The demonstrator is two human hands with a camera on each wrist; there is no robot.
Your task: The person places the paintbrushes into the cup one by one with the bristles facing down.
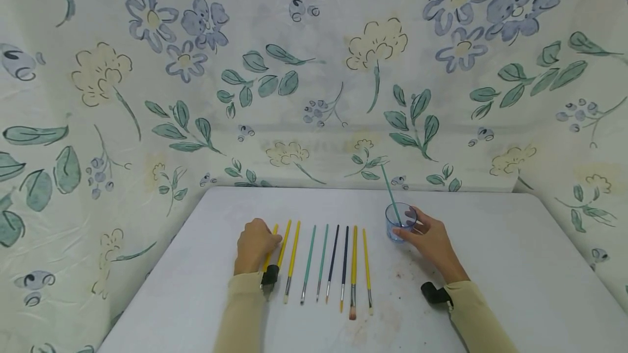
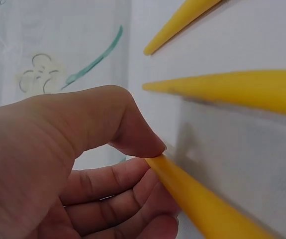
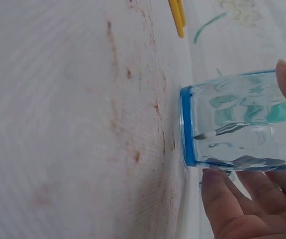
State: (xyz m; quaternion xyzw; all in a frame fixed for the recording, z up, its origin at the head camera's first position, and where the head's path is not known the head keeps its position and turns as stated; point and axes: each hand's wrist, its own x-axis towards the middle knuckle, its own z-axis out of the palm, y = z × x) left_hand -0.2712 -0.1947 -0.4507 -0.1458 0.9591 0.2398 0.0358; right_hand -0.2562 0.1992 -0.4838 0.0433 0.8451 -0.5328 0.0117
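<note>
My left hand (image 1: 256, 244) pinches the handle end of the leftmost yellow paintbrush (image 2: 197, 196) between thumb and fingers. Its bristle end is mostly hidden behind the wrist camera in the head view. On the right, my right hand (image 1: 438, 242) grips a clear bluish glass (image 3: 186, 127), thumb on one side and fingers on the other. A green paintbrush (image 1: 387, 181) leans in that glass, its bristles down at the bottom. Between the hands lie several paintbrushes in a row, including a yellow one (image 1: 293, 257), a teal one (image 1: 309, 260) and a dark blue one (image 1: 345, 260), bristles toward me.
The white table (image 1: 196, 293) carries reddish-brown smudges (image 1: 398, 275) below the glass. A flower-patterned cloth (image 1: 314, 75) rises behind the table and along both sides. Black wrist cameras (image 1: 434, 293) are strapped at both cuffs.
</note>
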